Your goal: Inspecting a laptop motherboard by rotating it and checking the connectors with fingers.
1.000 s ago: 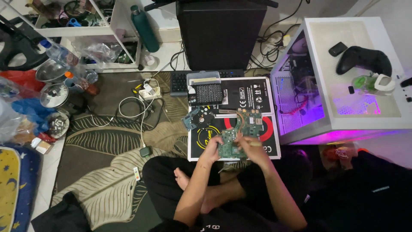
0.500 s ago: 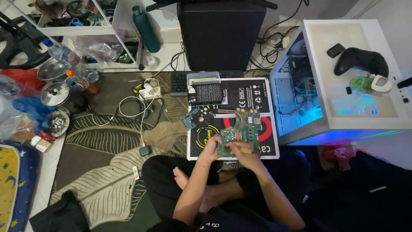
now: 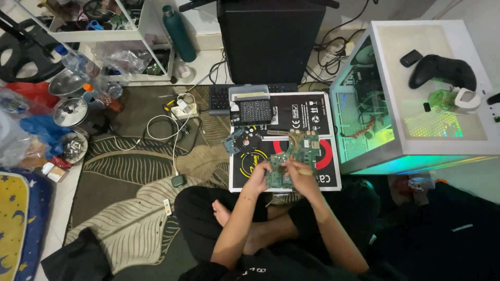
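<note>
The person sits cross-legged on the floor, a green circuit board (image 3: 288, 162) resting on a black box (image 3: 284, 136) as a firm work surface. The left hand (image 3: 259, 179) grips the board's near edge, steadying it. The right hand (image 3: 302, 174) pinches something small over it; what, I cannot tell.
</note>
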